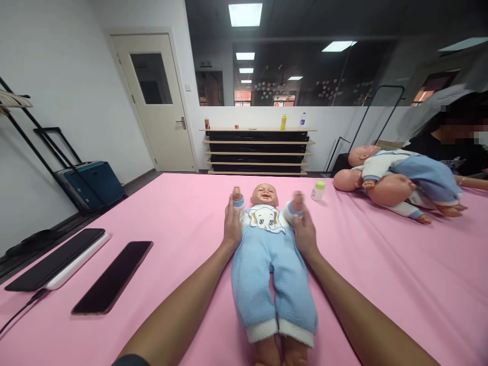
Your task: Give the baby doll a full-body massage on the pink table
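A baby doll (271, 254) lies on its back on the pink-covered table, its head away from me and its feet toward me. It wears a white and light blue fleece outfit with an elephant face on the chest. My left hand (232, 224) is at the doll's arm on the left, fingers pointing up along the sleeve and closed about it. On the other side my right hand (306, 235) holds the other sleeve, with the doll's small hand sticking out above, slightly blurred. Both doll arms are raised beside its head. My thumbs are partly hidden.
A small white bottle with a green cap (317, 191) stands beyond my right hand. More dolls (396, 178) lie piled at the right, near a person (438, 137). A phone (113, 277) and a black-topped white device with a cable (57, 259) lie at the left.
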Tool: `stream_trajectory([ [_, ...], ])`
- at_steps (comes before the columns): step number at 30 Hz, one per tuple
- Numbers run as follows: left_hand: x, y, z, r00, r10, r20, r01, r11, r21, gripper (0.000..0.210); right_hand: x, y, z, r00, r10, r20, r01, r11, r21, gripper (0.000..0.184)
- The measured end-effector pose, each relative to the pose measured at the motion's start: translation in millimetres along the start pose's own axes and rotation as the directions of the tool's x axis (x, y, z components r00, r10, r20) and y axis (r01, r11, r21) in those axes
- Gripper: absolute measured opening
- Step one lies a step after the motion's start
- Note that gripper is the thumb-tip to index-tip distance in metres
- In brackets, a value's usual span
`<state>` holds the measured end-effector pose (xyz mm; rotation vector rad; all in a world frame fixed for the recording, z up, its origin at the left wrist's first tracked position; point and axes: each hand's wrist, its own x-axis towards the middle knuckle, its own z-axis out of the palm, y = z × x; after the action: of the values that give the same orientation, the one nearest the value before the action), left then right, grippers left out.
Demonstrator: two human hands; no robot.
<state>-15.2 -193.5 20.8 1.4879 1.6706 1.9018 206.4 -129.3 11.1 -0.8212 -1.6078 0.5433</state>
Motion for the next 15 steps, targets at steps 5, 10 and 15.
stream_trajectory([
  [5,-6,3,7.6,0.945,0.112,0.308,-0.176,0.966,0.187,0.049,-6,-19,10,0.948,-0.152,0.279,0.189,0.976,-0.111,0.049],
  [10,1,-8,4.9,0.995,0.054,0.085,-0.068,0.981,0.182,0.053,-8,-16,9,0.997,-0.055,0.059,0.058,0.996,-0.062,0.054],
  [15,17,-34,-14.8,0.948,-0.18,-0.262,0.187,0.982,0.002,0.062,0,14,-3,0.897,0.315,-0.31,-0.306,0.949,0.077,0.06],
])
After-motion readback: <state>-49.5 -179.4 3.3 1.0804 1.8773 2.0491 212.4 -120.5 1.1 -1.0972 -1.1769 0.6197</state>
